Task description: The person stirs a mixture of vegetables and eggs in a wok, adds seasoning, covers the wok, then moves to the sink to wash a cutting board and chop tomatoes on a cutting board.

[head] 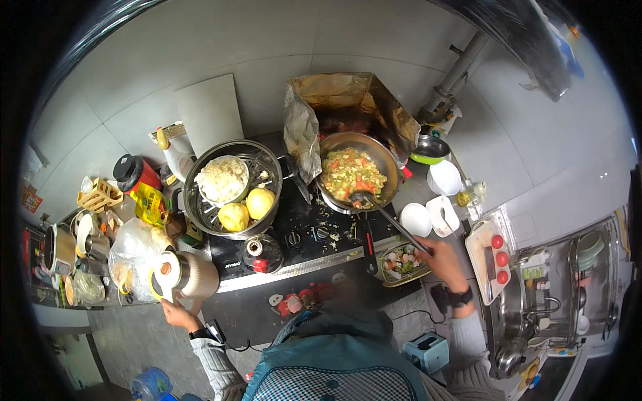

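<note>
My left hand (pixel 178 316) grips the handle of a cream insulated jug (pixel 199 274) with a white lid, at the counter's front edge left of the stove. My right hand (pixel 444 263) is closed around the long handle of a cooking spatula (pixel 393 220). Its dark head rests in a frying pan (pixel 391 165) on the right burner. Diced food (pixel 353 170) in yellow, green and orange-red lies in the pan, hiding part of the spatula's head. The pan's own black handle (pixel 369 250) points towards me, untouched.
A steamer pot (pixel 193 213) on the left burner holds a bowl of rice (pixel 220 178) and two yellow buns. A foil splash guard (pixel 301 130) stands behind the pan. A scrap tray (pixel 401 280) sits at the front edge. Tomatoes and a knife lie on a cutting board (pixel 479 250).
</note>
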`<state>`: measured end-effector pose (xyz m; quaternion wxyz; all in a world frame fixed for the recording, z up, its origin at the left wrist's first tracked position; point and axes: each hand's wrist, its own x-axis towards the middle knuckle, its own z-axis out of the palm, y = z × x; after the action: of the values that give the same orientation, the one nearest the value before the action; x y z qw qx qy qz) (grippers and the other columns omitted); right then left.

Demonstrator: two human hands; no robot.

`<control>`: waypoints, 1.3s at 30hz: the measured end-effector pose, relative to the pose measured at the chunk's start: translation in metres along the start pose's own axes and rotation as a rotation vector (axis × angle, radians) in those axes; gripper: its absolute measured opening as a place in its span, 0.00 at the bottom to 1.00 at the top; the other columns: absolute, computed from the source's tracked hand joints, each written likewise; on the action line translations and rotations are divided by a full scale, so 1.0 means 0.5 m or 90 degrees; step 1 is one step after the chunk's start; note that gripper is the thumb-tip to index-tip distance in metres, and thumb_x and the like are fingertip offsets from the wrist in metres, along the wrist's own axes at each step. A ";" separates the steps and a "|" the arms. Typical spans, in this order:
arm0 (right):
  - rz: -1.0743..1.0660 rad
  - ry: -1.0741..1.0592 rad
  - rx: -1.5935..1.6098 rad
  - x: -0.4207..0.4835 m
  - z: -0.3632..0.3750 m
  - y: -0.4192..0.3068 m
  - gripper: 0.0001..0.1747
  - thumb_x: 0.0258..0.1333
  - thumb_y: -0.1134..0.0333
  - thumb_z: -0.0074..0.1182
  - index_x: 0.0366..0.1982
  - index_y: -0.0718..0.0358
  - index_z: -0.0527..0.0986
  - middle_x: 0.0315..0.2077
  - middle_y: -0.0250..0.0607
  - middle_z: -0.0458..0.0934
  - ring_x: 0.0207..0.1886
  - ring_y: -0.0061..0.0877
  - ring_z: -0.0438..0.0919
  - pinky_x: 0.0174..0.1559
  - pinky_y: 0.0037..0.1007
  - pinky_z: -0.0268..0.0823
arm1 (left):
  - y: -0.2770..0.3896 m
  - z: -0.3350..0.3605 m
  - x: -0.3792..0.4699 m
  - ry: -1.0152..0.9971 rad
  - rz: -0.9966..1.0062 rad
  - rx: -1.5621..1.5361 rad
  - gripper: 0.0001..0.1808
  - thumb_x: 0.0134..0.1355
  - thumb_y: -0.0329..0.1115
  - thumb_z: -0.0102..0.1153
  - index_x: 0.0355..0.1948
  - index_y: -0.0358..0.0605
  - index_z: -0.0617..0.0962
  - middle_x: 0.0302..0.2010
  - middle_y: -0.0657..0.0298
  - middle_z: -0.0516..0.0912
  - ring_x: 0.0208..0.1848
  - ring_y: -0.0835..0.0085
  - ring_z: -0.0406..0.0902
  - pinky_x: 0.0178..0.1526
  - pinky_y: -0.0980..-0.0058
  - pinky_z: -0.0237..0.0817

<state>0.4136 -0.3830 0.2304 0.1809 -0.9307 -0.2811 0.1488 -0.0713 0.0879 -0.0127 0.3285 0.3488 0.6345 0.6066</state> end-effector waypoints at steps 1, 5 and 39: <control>-0.010 0.008 -0.016 0.020 0.027 -0.005 0.25 0.59 0.67 0.65 0.59 0.54 0.80 0.41 0.55 0.84 0.43 0.52 0.83 0.43 0.41 0.75 | 0.002 0.002 0.002 -0.002 0.003 0.015 0.22 0.75 0.45 0.54 0.43 0.31 0.84 0.28 0.66 0.80 0.24 0.81 0.66 0.26 0.75 0.55; -0.088 0.156 0.047 0.085 0.120 -0.012 0.25 0.60 0.67 0.63 0.60 0.55 0.78 0.41 0.56 0.84 0.43 0.53 0.82 0.43 0.43 0.74 | 0.000 0.002 0.018 -0.060 -0.008 0.039 0.26 0.76 0.49 0.50 0.41 0.32 0.83 0.27 0.64 0.80 0.25 0.78 0.69 0.28 0.74 0.58; -0.226 0.005 0.084 0.128 -0.087 0.257 0.25 0.57 0.69 0.65 0.58 0.50 0.81 0.40 0.53 0.85 0.41 0.47 0.84 0.43 0.39 0.73 | 0.849 0.047 -0.584 -0.467 0.694 -0.182 0.38 0.69 0.56 0.45 0.68 0.33 0.67 0.50 0.48 0.77 0.49 0.60 0.76 0.55 0.61 0.66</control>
<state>0.5417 -0.4568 0.2038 0.2663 -0.8533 -0.4294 0.1291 0.1253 -0.1362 0.4081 0.2124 0.7560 0.1285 0.6057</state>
